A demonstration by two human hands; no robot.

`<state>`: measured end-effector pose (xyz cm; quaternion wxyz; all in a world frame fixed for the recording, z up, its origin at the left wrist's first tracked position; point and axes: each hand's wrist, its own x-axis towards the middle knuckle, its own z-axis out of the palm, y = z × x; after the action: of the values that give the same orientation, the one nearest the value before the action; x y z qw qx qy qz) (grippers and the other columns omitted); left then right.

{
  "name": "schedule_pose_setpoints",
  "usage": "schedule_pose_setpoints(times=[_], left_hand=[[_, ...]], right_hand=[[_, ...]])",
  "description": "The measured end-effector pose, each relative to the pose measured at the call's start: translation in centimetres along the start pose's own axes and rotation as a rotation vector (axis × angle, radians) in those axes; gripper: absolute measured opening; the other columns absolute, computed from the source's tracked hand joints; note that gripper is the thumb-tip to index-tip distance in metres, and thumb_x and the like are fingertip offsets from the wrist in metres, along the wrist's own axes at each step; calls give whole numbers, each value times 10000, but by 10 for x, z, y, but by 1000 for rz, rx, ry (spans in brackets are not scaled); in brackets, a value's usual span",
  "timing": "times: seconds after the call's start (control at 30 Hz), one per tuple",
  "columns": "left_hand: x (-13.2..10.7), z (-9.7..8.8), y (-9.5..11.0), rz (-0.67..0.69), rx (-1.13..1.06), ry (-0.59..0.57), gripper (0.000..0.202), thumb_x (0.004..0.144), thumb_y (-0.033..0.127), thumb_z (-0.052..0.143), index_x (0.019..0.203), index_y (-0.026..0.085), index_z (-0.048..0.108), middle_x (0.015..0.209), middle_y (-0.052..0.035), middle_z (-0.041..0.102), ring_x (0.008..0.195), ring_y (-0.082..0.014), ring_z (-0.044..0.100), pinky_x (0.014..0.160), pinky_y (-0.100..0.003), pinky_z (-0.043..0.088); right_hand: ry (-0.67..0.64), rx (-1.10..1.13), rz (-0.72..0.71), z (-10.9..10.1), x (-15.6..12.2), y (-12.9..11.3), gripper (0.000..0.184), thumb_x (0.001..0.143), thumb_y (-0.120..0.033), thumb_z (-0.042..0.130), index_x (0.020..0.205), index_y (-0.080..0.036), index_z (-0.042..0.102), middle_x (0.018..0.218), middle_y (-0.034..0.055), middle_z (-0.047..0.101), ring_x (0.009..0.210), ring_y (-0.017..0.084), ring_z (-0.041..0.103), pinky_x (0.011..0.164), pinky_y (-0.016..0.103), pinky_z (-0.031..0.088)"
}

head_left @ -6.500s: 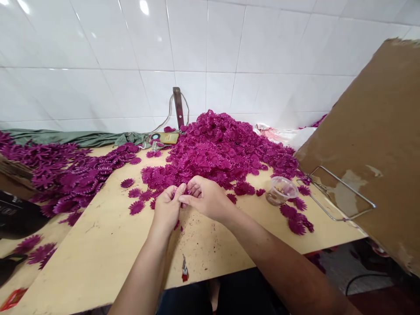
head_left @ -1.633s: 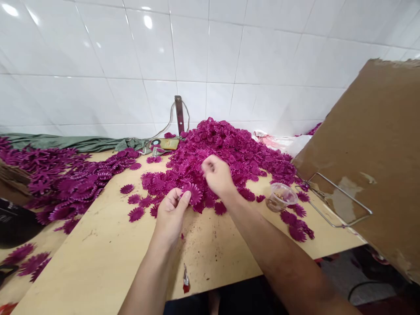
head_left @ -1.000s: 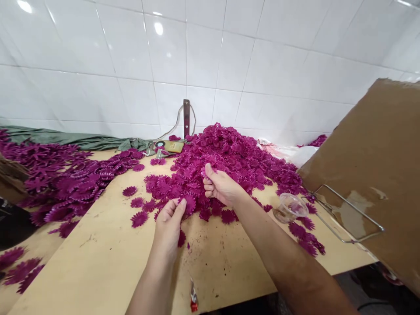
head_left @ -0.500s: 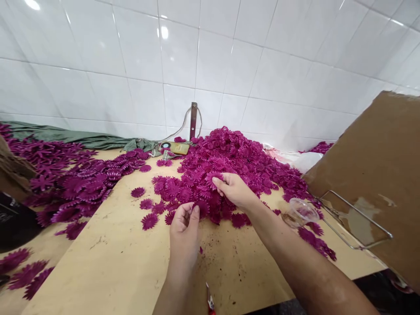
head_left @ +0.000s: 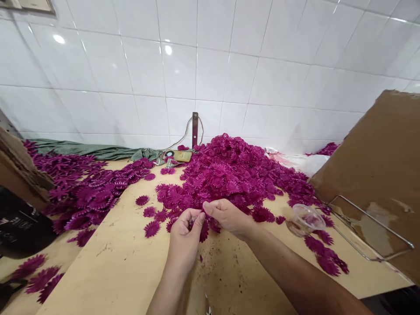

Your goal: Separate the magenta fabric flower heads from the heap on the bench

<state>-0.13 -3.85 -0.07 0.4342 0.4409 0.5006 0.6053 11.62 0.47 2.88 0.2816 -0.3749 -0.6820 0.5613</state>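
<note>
A big heap of magenta fabric flower pieces (head_left: 236,175) lies on the pale wooden table (head_left: 114,271) against the tiled wall. My left hand (head_left: 185,234) and my right hand (head_left: 228,216) meet at the heap's near edge, fingertips touching. Both pinch a magenta flower piece (head_left: 204,229) that hangs between them, mostly hidden by the fingers. Loose single pieces (head_left: 151,228) lie on the table just left of my hands.
A second spread of darker flower pieces (head_left: 85,192) covers the left side. A small clear plastic cup (head_left: 305,218) lies tipped at the right, beside a wire frame (head_left: 370,227) and a leaning cardboard sheet (head_left: 377,162). A green cloth (head_left: 92,151) runs along the wall.
My right hand drew a flower piece out of the heap and came back to my left hand; both now pinch together. The camera tilted and shifted slightly.
</note>
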Motion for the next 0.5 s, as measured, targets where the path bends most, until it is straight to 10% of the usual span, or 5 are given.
schedule_pose_setpoints(times=[0.2, 0.5], left_hand=[[30, -27, 11, -38, 9, 403, 350, 495, 469, 685, 588, 180, 511, 467, 78, 430, 459, -77, 358, 475, -212, 312], [40, -20, 22, -68, -27, 171, 585, 349, 425, 765, 820, 129, 585, 478, 77, 487, 482, -74, 418, 508, -207, 327]], right_hand=[[196, -96, 31, -24, -7, -15, 451, 763, -558, 460, 535, -203, 301, 465, -82, 263, 410, 52, 215, 424, 218, 221], [632, -637, -57, -57, 4, -24, 274, 725, -352, 598, 918, -158, 584, 1023, 130, 526, 943, 233, 531, 803, 378, 413]])
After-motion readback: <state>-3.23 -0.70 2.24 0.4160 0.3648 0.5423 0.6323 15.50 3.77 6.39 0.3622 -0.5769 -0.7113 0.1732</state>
